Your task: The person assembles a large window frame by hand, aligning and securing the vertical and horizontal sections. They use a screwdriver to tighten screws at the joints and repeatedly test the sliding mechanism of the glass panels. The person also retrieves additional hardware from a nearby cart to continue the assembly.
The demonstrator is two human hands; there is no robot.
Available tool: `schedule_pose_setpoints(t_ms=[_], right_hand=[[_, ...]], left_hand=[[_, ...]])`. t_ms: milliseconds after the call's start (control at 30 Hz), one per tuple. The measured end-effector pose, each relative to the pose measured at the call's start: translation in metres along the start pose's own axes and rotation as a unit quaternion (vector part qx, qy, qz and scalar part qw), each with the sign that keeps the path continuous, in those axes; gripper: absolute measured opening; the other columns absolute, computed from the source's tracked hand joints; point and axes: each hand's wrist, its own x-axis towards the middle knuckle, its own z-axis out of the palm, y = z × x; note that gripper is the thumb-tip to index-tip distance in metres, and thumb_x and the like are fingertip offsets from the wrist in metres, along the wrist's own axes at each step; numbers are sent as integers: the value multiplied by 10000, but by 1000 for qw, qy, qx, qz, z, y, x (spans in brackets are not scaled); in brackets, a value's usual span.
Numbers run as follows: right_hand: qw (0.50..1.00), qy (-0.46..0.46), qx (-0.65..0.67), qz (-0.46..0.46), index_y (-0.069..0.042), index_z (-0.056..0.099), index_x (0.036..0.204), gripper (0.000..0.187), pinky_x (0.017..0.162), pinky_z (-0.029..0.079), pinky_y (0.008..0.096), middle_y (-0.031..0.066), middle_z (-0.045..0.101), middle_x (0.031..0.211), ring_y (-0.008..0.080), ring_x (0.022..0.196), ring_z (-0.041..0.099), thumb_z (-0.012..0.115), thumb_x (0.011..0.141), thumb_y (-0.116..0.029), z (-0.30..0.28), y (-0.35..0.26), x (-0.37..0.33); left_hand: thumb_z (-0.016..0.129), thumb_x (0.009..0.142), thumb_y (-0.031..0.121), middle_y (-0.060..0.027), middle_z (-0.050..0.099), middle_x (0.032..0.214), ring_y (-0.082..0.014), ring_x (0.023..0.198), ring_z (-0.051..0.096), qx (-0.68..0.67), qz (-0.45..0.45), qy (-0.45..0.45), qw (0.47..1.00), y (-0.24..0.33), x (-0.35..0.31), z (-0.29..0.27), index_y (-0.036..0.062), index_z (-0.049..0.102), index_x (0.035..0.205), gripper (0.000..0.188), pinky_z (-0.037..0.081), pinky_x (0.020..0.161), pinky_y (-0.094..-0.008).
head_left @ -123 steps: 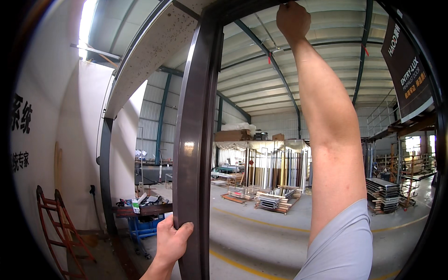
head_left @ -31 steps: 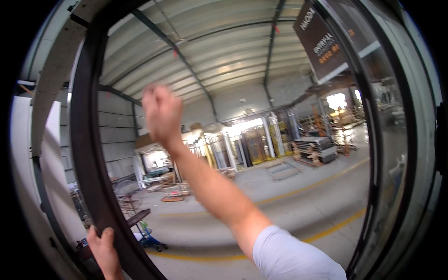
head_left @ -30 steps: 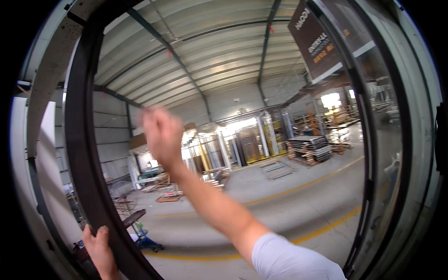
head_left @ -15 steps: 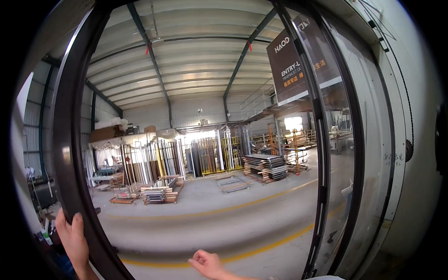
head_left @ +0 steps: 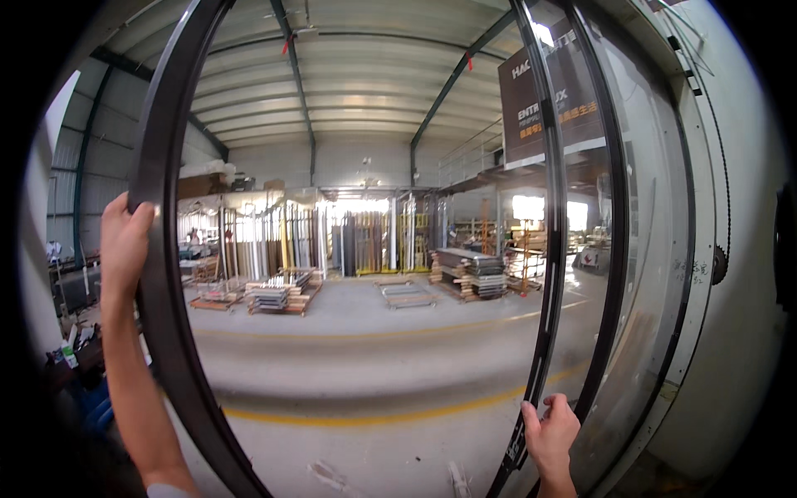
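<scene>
A large dark brown door or window frame stands before me. Its left upright point(head_left: 162, 191) is gripped by my left hand point(head_left: 124, 249), raised to about mid-height, thumb and fingers bent round the outer edge. On the right run two more dark uprights, the slotted inner one point(head_left: 551, 241) and the outer one point(head_left: 616, 232), with clear glass point(head_left: 588, 249) between them. Low beside the inner upright is my right hand point(head_left: 554, 436), thumb up and apart from the half-curled fingers, nothing held in it. Whether its thumb touches the upright cannot be told.
A pale wall or panel with a chain and toothed wheel point(head_left: 721, 264) stands at far right. Beyond the frame lie a grey floor with yellow lines point(head_left: 357, 421), stacked panels point(head_left: 473, 274), a pile on a pallet point(head_left: 282, 292) and racks of long profiles point(head_left: 374, 241). Clutter sits lower left.
My left hand has slid higher up the left upright. My right hand has moved from the lower middle rightward to the inner upright. The view has shifted, so the frame sits further right.
</scene>
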Motion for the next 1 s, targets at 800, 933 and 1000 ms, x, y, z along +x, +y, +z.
schedule_pose_setpoints(t_ms=[800,933,1000], right_hand=[[987,-123,-87,-47,-77,564,769,326,592,483,540,170,636,635,426,628,643,731,871,-338,9,16,-14],[984,-165,-45,-49,-70,578,787,314,595,495,529,191,640,655,438,643,639,765,840,-317,8,3,-22],[982,-167,22,-82,-67,593,841,311,583,495,516,179,640,665,424,644,645,762,849,-327,8,20,-24]], left_hand=[[570,891,139,10,469,616,-81,607,411,-26,-27,25,999,31,-6,4,-37,545,749,227,342,545,-325],[584,941,190,-31,504,612,-93,612,452,-11,-24,19,999,64,-15,20,-57,568,797,286,393,561,-352],[594,955,219,-63,546,619,-116,609,490,-12,-4,21,1000,80,-26,39,-61,593,822,310,419,571,-366]])
